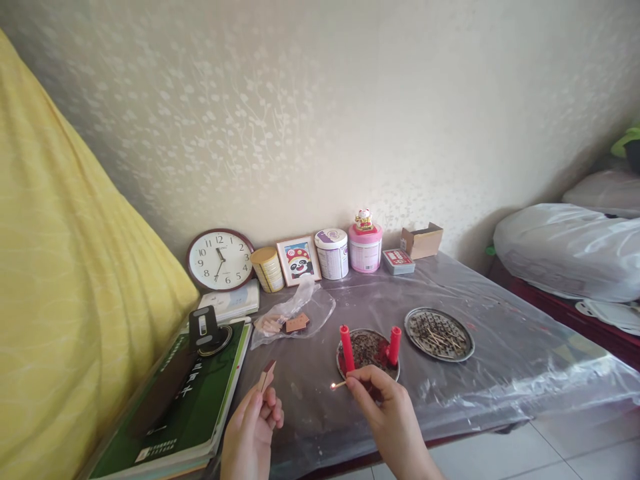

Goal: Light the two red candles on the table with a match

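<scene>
A burning match is pinched in my right hand, its glowing head pointing left. Between the thumb and fingers of my left hand is a small matchbox, held upright at a tilt. Just beyond my right hand, two red candles stand on a round, stained metal plate: the left candle and the right candle. No flame shows on either wick. My right fingers overlap the plate's front edge in the view.
A second round plate holds several used matches. A clear plastic bag with matchboxes lies behind my left hand. Green books are on the left. A clock, tins and a cardboard box line the wall.
</scene>
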Demonstrator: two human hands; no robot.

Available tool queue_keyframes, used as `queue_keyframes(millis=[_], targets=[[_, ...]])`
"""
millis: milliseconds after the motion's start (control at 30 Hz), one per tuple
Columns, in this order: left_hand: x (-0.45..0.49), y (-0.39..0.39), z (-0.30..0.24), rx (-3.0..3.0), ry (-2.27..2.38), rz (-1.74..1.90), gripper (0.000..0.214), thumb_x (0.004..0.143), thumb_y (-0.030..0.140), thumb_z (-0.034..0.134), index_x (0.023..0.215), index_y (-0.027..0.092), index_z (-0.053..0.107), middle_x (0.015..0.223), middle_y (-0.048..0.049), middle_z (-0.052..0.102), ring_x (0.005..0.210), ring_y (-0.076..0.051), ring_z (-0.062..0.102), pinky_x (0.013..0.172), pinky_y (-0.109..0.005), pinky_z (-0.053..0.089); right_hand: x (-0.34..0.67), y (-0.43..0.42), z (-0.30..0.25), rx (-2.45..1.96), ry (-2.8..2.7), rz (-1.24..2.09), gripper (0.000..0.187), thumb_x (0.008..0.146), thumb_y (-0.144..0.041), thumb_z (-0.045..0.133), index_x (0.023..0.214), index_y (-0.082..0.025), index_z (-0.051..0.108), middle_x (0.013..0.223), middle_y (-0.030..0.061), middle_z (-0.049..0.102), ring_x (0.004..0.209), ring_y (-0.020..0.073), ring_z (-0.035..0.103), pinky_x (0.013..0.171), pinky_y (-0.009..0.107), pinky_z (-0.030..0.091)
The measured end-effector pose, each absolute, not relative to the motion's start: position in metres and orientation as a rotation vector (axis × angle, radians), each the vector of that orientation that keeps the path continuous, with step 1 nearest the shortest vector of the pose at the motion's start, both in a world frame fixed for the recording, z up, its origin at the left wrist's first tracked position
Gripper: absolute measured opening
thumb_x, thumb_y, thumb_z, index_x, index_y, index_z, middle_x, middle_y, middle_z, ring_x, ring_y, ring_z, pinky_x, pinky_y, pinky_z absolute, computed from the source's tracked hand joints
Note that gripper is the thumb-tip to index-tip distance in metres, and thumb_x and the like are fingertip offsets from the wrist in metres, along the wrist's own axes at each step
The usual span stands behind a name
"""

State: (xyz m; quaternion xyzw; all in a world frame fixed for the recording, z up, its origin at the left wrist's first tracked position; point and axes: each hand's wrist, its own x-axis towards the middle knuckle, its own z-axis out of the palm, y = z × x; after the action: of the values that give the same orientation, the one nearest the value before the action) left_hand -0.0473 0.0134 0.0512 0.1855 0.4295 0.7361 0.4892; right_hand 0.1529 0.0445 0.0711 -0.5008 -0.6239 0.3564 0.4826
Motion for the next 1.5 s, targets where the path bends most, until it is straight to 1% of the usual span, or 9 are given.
queue_keyframes(millis=[133,233,367,533,667,833,1000,1300,1500], targets=[[-0.047,0.015,0.052,0.446,1.053,1.785,0.035,0.071,0.043,0.073,0.097,0.019,0.074,0.062,0.0007,0.052,0.052,-0.012,0.044,0.046,-0.024,0.039,0.151,0.047,0.075,-1.162,-1.421,0.949,0.028,0.085,-0.046,0.059,0.078,-0.020,0.069,0.071,0.0019,0.066,0.060,0.0152,0.053,0.055,0.022,0.041],[-0.048,0.015,0.052,0.424,1.067,1.794,0.037,0.068,0.044,0.075,0.095,0.019,0.075,0.061,0.0007,0.053,0.052,-0.012,0.045,0.045,-0.023,0.039,0.150,0.051,0.084,-1.127,-1.350,1.003,0.031,0.082,-0.049,0.061,0.078,-0.019,0.070,0.067,0.0026,0.064,0.058,0.0154,0.051,0.052,0.023,0.041],[-0.051,0.017,0.048,0.403,1.068,1.782,0.035,0.063,0.045,0.079,0.087,0.020,0.076,0.057,0.0009,0.054,0.048,-0.012,0.045,0.042,-0.024,0.038,0.150,0.055,0.099,-1.044,-1.221,1.092,0.032,0.077,-0.049,0.065,0.077,-0.018,0.070,0.061,0.0011,0.059,0.054,0.0139,0.049,0.049,0.022,0.039],[-0.055,0.019,0.041,0.412,1.050,1.792,0.030,0.065,0.043,0.078,0.085,0.020,0.075,0.057,0.0008,0.055,0.047,-0.013,0.046,0.042,-0.024,0.039,0.151,0.057,0.112,-0.971,-1.073,1.183,0.029,0.072,-0.046,0.071,0.077,-0.017,0.071,0.058,-0.0003,0.056,0.050,0.0113,0.045,0.046,0.022,0.037],[-0.056,0.020,0.039,0.388,1.054,1.783,0.031,0.061,0.043,0.080,0.079,0.019,0.075,0.056,0.0001,0.057,0.047,-0.013,0.047,0.042,-0.025,0.040,0.153,0.061,0.118,-0.950,-1.007,1.175,0.029,0.069,-0.044,0.074,0.076,-0.016,0.071,0.053,-0.0024,0.052,0.047,0.0102,0.041,0.044,0.022,0.035],[-0.054,0.020,0.039,0.394,1.054,1.799,0.033,0.064,0.044,0.078,0.086,0.019,0.075,0.057,0.0004,0.056,0.048,-0.012,0.046,0.042,-0.024,0.039,0.160,0.068,0.121,-0.962,-0.971,1.111,0.030,0.070,-0.045,0.073,0.073,-0.016,0.070,0.051,-0.0030,0.050,0.047,0.0106,0.040,0.045,0.023,0.035],[-0.053,0.019,0.041,0.366,1.065,1.783,0.040,0.064,0.045,0.078,0.094,0.019,0.075,0.057,0.0010,0.055,0.048,-0.012,0.045,0.042,-0.024,0.039,0.163,0.073,0.120,-1.007,-0.962,1.063,0.032,0.074,-0.046,0.070,0.074,-0.015,0.069,0.052,-0.0036,0.048,0.049,0.0106,0.038,0.048,0.023,0.035],[-0.053,0.018,0.043,0.366,1.056,1.779,0.042,0.063,0.046,0.078,0.096,0.020,0.075,0.059,0.0003,0.055,0.050,-0.013,0.046,0.042,-0.025,0.039,0.154,0.077,0.119,-0.964,-0.844,1.118,0.029,0.071,-0.042,0.075,0.077,-0.015,0.069,0.051,-0.0065,0.044,0.048,0.0078,0.034,0.045,0.020,0.028],[-0.055,0.020,0.042,0.351,1.051,1.782,0.042,0.062,0.048,0.078,0.094,0.020,0.076,0.057,0.0010,0.053,0.047,-0.012,0.044,0.041,-0.024,0.038,0.153,0.077,0.118,-0.967,-0.825,1.108,0.029,0.068,-0.042,0.077,0.076,-0.015,0.070,0.051,-0.0064,0.044,0.047,0.0076,0.035,0.044,0.019,0.031]])
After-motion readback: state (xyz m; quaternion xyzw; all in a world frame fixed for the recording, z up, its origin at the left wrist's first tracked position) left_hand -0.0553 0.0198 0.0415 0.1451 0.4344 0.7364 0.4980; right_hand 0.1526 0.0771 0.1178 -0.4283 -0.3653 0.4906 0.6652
